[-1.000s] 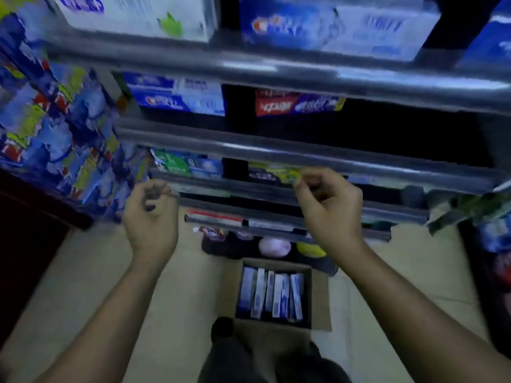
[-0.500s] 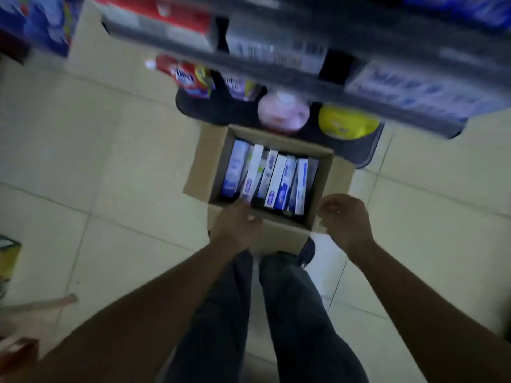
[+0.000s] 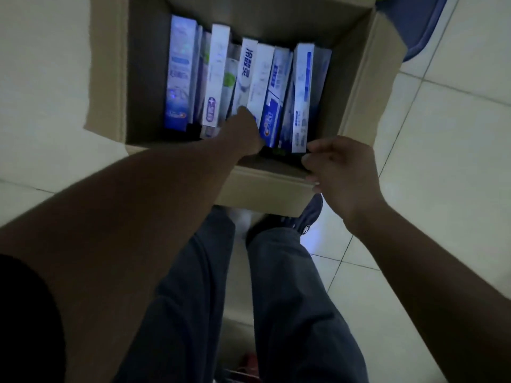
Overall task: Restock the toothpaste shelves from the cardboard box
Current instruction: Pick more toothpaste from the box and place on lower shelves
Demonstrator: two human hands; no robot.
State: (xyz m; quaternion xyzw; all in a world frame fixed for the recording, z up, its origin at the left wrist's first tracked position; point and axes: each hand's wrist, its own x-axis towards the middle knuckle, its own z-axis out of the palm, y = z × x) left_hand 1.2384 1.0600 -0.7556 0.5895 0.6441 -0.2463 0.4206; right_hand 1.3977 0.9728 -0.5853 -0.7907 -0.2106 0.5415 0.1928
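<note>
The fingers of the left hand are sunk between the cartons at mid-row and are hidden there; whether one is gripped cannot be told. The placing is judged to be a reach for the next carton to be shelved. The right hand is held at the near right corner of the box, its fingers curled. Whether the rim is held cannot be told, though steadying of the box is the likely purpose. The cartons are stood on edge, side by side, so that each can be drawn out singly. Counted: one box, flaps open, set on the tiled floor; at least eight cartons in it, an exact figure being prevented by overlap. No shelves are in view; restocking is judged unfinished.
</note>
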